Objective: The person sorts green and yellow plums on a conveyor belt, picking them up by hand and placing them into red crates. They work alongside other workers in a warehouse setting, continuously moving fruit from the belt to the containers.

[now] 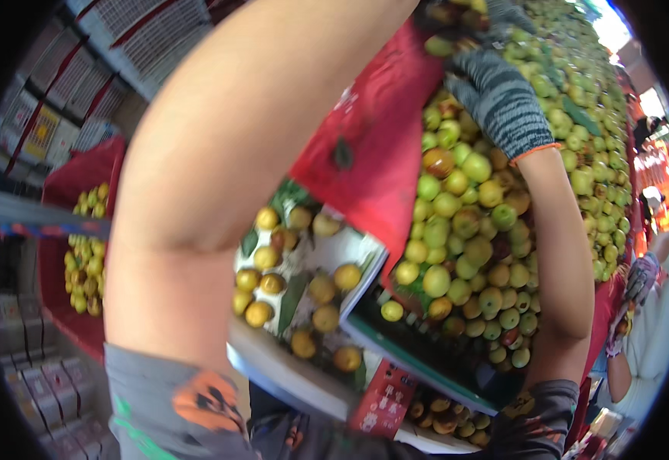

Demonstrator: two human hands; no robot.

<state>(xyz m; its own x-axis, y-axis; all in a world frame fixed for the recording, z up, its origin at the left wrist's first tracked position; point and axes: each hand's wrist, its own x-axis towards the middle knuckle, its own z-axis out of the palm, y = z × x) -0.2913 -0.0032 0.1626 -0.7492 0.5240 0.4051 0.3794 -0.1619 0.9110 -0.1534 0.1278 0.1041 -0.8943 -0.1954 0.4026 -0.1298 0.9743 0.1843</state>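
My right hand (498, 100) wears a grey striped knit glove with an orange cuff. It reaches over a heap of green and yellowish jujubes (461, 230), its fingers bent near several fruits (441, 46) at the top. Blur hides whether it grips any. My left arm crosses the view and leaves at the top edge. A grey glove part (507, 23) there seems to be my left hand, mostly cut off. Between the arms hangs a red cloth (380, 132). Below it stand a dark sorting chute (426, 351) with a green edge and a white tray (334, 247) holding scattered jujubes and leaves.
A larger jujube pile (587, 172) extends along the right. At left, a red-lined container (53, 287) holds more fruit. Strapped crates (156, 40) and cartons (53, 391) are stacked beyond. A co-worker's gloved hand (642, 279) shows at far right. A red printed card (383, 397) hangs low.
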